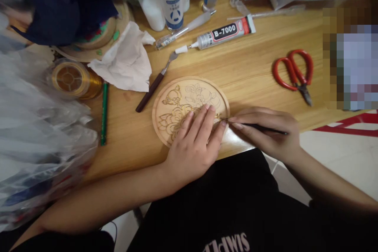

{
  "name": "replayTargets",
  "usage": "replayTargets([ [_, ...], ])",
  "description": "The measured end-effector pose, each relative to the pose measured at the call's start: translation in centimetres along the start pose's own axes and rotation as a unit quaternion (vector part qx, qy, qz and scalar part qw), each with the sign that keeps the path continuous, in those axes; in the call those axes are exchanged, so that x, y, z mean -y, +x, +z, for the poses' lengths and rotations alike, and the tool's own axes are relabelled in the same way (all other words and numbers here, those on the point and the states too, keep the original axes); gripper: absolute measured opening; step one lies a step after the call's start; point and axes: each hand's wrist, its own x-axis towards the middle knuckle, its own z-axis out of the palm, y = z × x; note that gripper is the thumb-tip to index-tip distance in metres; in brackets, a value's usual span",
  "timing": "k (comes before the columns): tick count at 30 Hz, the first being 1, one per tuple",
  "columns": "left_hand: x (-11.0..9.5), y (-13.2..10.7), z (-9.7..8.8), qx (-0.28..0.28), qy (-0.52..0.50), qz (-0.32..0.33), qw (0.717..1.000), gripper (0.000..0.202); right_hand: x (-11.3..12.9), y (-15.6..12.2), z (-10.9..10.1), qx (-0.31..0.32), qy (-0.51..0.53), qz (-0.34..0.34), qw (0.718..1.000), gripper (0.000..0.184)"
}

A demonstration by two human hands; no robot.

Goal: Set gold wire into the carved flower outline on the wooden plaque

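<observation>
One spread left hand [196, 143] lies on the round plaque [203, 95]; just right of it, the right hand [270, 130] pinches a slim tool [256, 126] pointing leftward onto the plaque

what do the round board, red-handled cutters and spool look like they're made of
Round board: probably wood, smooth and matte, judging by its pale tan tone. Red-handled cutters: handles likely plastic-coated, evenly red, slightly glossy; grey blades look metal, from their dull sheen. Spool: seemingly clear, shiny plastic; golden winding shows through.
</observation>
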Motion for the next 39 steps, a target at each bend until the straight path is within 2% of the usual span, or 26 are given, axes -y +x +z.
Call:
replayTargets([
  [11,0.04,0.07,-0.05,-0.006,0.002,0.005,1.0,0.035,-0.19,-0.16,0.18,-0.006,0.008,0.003,1.0,0.027],
  [18,0.05,0.03,-0.05,0.001,0.003,0.004,1.0,0.036,-0.47,-0.42,0.11,-0.076,0.055,0.036,0.995,0.026],
  [23,0.04,0.0,0.02,0.0,0.002,0.004,1.0,0.037,-0.53,-0.47,0.36,-0.074,0.035,0.02,0.996,0.025],
  [39,0.01,0.12,-0.44,0.03,-0.066,-0.029,0.997,0.041,-0.6,-0.49,0.63,-0.12,0.049,0.033,0.991,0.016],
])
